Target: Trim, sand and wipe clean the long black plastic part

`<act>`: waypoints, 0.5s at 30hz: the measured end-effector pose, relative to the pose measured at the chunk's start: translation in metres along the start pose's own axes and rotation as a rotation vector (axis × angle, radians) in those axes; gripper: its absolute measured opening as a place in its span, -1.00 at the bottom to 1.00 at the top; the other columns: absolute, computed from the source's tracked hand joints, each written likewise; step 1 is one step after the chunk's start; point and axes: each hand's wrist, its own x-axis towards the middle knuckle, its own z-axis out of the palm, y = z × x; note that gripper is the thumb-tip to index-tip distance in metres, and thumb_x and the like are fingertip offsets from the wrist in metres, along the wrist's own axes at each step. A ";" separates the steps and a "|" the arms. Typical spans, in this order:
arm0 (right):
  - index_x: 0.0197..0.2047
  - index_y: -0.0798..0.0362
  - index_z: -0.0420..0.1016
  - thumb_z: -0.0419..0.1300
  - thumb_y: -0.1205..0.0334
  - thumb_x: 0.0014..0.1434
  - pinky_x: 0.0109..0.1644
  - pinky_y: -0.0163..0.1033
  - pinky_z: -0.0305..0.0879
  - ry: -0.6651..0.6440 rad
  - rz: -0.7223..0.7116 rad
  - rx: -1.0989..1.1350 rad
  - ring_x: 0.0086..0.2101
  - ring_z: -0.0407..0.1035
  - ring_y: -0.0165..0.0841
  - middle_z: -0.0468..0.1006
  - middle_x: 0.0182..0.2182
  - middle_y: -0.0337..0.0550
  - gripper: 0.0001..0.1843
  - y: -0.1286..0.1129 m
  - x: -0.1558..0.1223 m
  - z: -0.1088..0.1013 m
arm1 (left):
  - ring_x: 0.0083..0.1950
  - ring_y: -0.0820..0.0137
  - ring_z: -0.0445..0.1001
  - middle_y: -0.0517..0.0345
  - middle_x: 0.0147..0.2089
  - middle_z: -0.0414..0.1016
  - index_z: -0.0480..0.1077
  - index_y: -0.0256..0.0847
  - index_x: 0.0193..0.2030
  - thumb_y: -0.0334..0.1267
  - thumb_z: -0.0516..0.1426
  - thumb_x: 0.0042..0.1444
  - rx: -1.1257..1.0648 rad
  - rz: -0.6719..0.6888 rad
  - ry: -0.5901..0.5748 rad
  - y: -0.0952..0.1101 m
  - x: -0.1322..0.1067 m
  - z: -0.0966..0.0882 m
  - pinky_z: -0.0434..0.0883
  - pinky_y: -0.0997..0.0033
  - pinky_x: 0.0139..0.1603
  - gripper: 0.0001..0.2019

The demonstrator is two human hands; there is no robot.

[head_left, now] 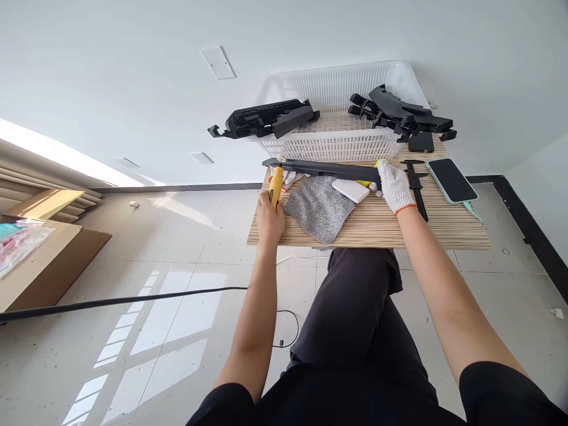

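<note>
My bare left hand [270, 214] is wrapped round a yellow hand tool [276, 184], whose tip meets the left end of a long black plastic strip [326, 169]. That strip lies across the small striped table [444, 228]. My right hand [394, 186], in a white knit glove with an orange cuff, presses down on the strip's right end, fingers curled over it. A grey cloth [319, 207] and a flat white block [351, 190] lie between my hands.
A white mesh basket [337, 142] stands at the back with black plastic parts [266, 119] resting on its rim at left and right. A phone [451, 180] and a black caliper [416, 182] lie at the right. A cardboard box [44, 260] and a cable [133, 299] are on the floor.
</note>
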 end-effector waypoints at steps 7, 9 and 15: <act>-0.45 -0.02 0.30 0.08 -0.27 0.31 -0.48 -0.18 0.41 0.007 -0.005 0.120 -0.40 0.34 -0.27 0.27 -0.49 -0.13 -0.48 0.010 0.004 0.003 | 0.21 -0.02 0.44 -0.25 0.23 0.37 0.17 -0.15 0.20 -0.22 0.05 0.29 0.003 0.036 -0.023 0.003 -0.012 -0.001 0.46 0.00 0.01 -0.64; -0.46 -0.02 0.28 0.09 -0.28 0.29 -0.51 -0.19 0.40 0.006 0.000 0.151 -0.40 0.33 -0.27 0.24 -0.51 -0.15 -0.48 0.012 0.005 0.003 | 0.20 -0.02 0.45 -0.24 0.22 0.38 0.16 -0.15 0.22 -0.21 0.06 0.29 -0.003 0.042 -0.044 0.006 -0.016 -0.001 0.47 0.05 -0.04 -0.62; -0.46 -0.03 0.25 0.07 -0.30 0.30 -0.51 -0.17 0.40 -0.005 -0.013 0.146 -0.37 0.37 -0.24 0.25 -0.50 -0.14 -0.47 0.015 0.005 0.003 | 0.16 0.00 0.46 -0.27 0.26 0.35 0.15 -0.20 0.27 -0.19 0.04 0.33 0.002 0.071 -0.112 0.019 -0.033 0.004 0.45 0.08 -0.07 -0.58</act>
